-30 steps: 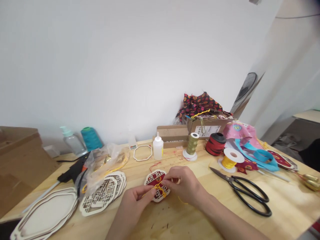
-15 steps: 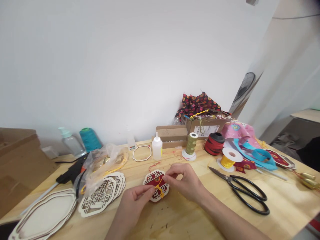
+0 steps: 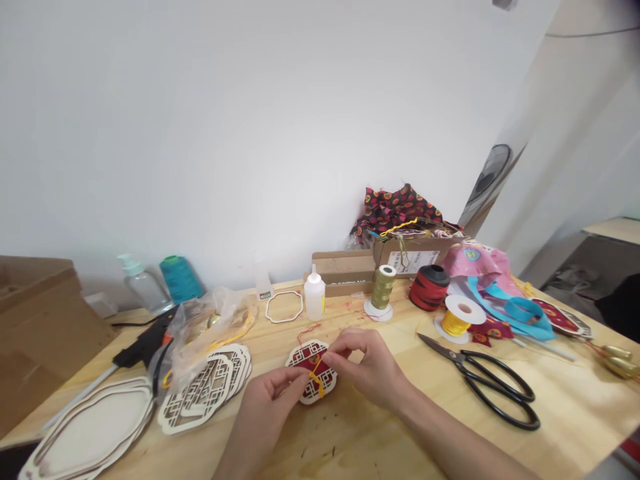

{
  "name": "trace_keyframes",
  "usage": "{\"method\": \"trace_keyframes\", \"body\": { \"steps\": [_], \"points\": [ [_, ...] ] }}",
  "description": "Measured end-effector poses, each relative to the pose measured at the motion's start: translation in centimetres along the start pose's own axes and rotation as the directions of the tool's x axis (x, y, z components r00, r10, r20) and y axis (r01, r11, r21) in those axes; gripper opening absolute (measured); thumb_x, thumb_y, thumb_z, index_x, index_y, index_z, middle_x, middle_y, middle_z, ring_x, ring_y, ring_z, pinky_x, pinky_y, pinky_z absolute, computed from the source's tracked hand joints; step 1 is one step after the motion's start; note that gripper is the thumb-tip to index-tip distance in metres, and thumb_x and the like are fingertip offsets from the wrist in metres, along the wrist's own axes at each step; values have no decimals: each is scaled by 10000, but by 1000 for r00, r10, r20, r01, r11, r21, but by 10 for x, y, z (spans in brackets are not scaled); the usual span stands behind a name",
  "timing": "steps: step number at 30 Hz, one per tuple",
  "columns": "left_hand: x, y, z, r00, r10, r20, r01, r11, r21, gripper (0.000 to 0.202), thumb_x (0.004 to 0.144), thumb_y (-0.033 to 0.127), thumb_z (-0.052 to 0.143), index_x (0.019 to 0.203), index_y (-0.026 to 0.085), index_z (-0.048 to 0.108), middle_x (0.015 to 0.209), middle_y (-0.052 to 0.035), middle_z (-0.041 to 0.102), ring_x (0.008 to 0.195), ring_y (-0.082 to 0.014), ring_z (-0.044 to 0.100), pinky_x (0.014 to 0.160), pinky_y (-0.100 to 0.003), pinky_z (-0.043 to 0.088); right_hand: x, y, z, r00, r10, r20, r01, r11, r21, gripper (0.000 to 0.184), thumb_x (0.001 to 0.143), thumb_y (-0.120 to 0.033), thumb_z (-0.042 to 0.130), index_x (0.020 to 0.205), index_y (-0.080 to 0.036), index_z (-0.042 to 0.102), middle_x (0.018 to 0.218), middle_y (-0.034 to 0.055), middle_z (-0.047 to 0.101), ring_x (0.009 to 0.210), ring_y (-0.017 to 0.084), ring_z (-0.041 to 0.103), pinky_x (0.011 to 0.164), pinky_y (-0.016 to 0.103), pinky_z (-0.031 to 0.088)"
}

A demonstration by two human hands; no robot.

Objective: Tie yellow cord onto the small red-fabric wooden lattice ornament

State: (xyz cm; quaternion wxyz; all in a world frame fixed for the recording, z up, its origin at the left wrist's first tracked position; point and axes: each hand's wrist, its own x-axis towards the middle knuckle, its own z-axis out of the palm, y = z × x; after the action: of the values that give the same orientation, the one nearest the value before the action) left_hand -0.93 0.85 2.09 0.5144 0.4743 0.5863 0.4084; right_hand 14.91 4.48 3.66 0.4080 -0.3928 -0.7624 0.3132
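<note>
Yellow cord (image 3: pixel 317 383) ran over a red ornament (image 3: pixel 304 365) with a pale lattice border, which sat on the wooden bench (image 3: pixel 357 440) at the lower centre of the frame. Both hands worked at it. The left hand (image 3: pixel 273 403), at the ornament's lower left edge, had its grip together, thumb and forefinger clamped on the cord. The right hand (image 3: pixel 373 370), at the upper right edge, pinched another stretch of the same cord, so that a short length slanted between the two grips. A loose red thread (image 3: pixel 309 331) trailed from the ornament's top.

Just above stood a white squeeze bottle (image 3: pixel 315 298), and right of it came an olive thread spool (image 3: pixel 383 290), a red spool (image 3: pixel 429 291) with a black core, and a yellow spool (image 3: pixel 455 325) with white flanges. Black-handled scissors (image 3: pixel 457 357) lay right of centre, blades pointing up and left.

At lower left, pale lattice frames (image 3: pixel 186 427) were piled beside plain pale panels (image 3: pixel 95 427), with a clear plastic bag (image 3: pixel 203 323) partly over the lattice pile. Dark patterned fabric (image 3: pixel 397 212) spilled from a cardboard box (image 3: pixel 383 257) right of centre.
</note>
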Motion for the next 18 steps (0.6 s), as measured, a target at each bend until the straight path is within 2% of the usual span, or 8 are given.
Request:
{"method": "trace_keyframes", "body": {
  "steps": [4, 12, 15, 18],
  "points": [
    [0, 1, -1, 999, 27, -16, -26, 997, 77, 263, 624, 335, 591, 783, 150, 689, 660, -18, 709, 642, -182, 600, 593, -224, 435, -1, -3, 0, 1000, -19, -13, 19, 1000, 5, 137, 711, -205, 546, 637, -148, 646, 552, 15, 581, 517, 106, 495, 514, 206, 378],
    [-3, 7, 1, 999, 35, 27, -37, 997, 73, 230, 643, 329, 586, 781, 180, 694, 626, 1, 710, 620, -175, 595, 580, -216, 426, -6, -8, 0, 992, -118, -35, 120, 989, 89, 174, 729, -262, 540, 624, -158, 634, 562, 19, 580, 545, 121, 502, 563, 234, 382],
    [-2, 4, 0, 998, 52, 20, -53, 996, 77, 233, 649, 327, 583, 800, 185, 689, 650, 2, 713, 636, -180, 601, 593, -221, 437, -4, -9, 0, 994, -79, -70, 89, 985, 149, 181, 721, -264, 547, 604, -150, 625, 550, 19, 571, 541, 121, 501, 554, 232, 389],
    [-2, 0, -2, 995, 101, 4, -101, 993, 59, 240, 648, 303, 588, 844, 194, 675, 737, -5, 717, 735, -202, 605, 665, -241, 448, -1, -7, 0, 996, 19, -86, -2, 980, 197, 185, 706, -264, 558, 573, -148, 614, 544, 14, 570, 535, 118, 504, 538, 224, 400]
  ]
}}
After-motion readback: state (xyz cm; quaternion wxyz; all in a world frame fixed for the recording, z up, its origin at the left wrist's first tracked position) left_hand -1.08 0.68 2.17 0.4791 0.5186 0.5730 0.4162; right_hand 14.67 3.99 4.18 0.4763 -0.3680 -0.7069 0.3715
